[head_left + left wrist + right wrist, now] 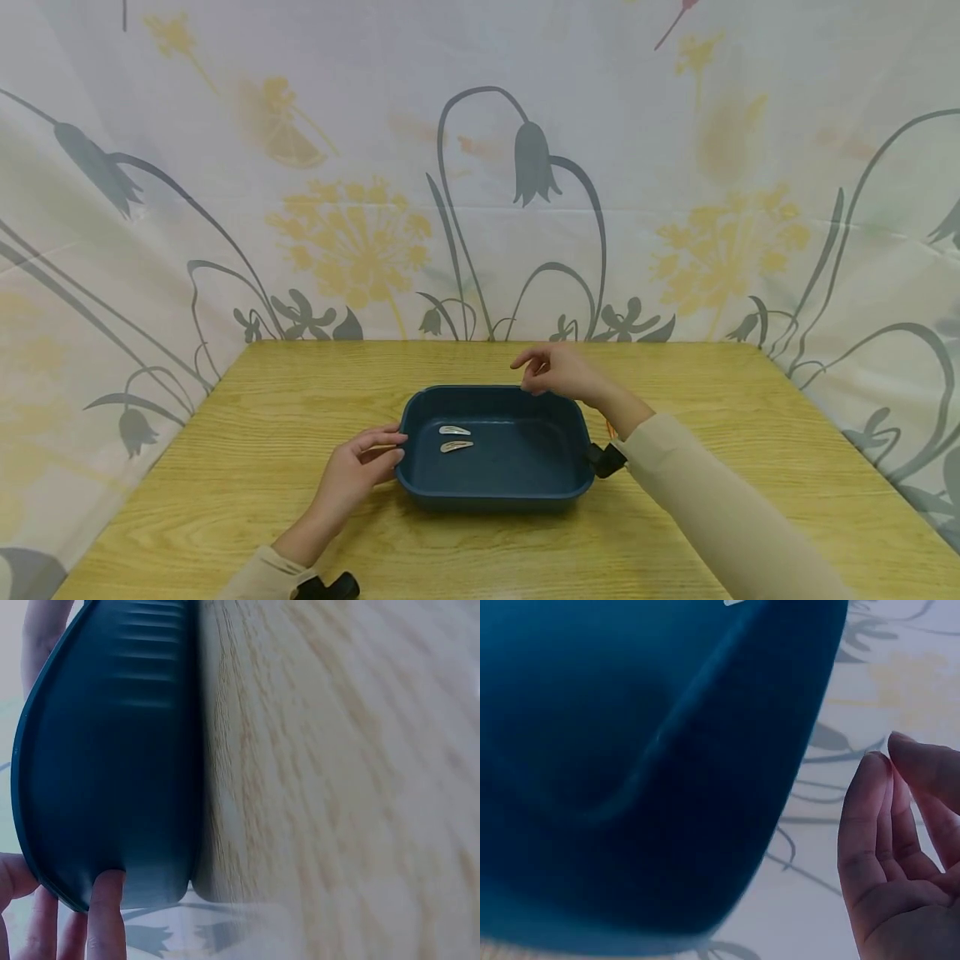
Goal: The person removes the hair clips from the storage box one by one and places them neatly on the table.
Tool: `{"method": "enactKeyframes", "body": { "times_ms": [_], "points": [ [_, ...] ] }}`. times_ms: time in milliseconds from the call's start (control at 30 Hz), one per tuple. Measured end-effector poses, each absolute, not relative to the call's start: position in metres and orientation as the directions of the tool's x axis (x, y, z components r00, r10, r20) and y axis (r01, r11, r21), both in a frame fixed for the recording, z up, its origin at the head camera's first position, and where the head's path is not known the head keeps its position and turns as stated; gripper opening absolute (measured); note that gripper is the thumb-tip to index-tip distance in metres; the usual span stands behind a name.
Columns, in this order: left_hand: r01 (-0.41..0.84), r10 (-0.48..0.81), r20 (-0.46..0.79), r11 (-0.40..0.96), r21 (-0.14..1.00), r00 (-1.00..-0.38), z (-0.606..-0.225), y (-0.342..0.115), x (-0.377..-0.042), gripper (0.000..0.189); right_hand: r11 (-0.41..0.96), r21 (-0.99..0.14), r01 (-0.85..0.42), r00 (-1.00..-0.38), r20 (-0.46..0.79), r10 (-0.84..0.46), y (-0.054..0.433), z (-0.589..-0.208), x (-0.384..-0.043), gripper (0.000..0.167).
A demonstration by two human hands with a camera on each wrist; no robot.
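A dark blue rectangular plastic basin (pixel 495 503) stands on the table. Inside it, towards the left, lie two snap hair clips, a silvery upper one (pixel 454 431) and a more golden lower one (pixel 457 447), apart from each other. At the basin's left end my left hand (pixel 358 467) holds the rim; the left wrist view shows a digit (pixel 107 915) against the outer wall and others over the edge. Over the back right rim hovers my right hand (pixel 564 372), fingers loosely bent. In the right wrist view its thumb and fingertips come close together, with nothing visible between them.
The yellow wood-grain table (pixel 300 392) reaches back to a curtain (pixel 360 125) printed with flowers. A black wrist device (pixel 606 459) sits by the basin's right end, with a small orange strip (pixel 611 428) near the right cuff. Another black device (pixel 330 587) is on the left wrist.
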State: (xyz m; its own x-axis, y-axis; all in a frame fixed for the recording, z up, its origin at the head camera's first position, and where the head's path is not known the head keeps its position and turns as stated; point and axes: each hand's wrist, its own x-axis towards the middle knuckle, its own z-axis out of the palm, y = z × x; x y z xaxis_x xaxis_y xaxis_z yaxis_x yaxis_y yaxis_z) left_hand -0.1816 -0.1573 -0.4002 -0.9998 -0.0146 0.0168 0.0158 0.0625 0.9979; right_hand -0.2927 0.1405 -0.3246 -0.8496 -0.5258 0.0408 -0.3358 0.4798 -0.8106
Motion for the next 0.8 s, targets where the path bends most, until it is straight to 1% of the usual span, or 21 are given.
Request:
{"method": "enactKeyframes", "body": {
  "times_ms": [167, 533, 800],
  "points": [
    [0.012, -0.017, 0.013, 0.065, 0.998, -1.0, -0.401, -0.157, -0.182, 0.025, 0.462, -0.799, -0.386, -0.808, 0.052, -0.586, 0.124, -0.33, -0.295, 0.028],
    [0.01, -0.026, 0.012, 0.073, 0.997, -1.0, -0.401, -0.155, -0.182, 0.023, 0.363, -0.822, -0.438, -0.678, 0.038, -0.734, 0.096, -0.347, -0.298, 0.027],
    [0.021, -0.012, 0.022, 0.085, 0.996, -1.0, -0.401, -0.158, -0.183, 0.024, 0.373, -0.808, -0.455, -0.62, -0.013, -0.785, 0.079, -0.361, -0.3, 0.028]
  ]
}}
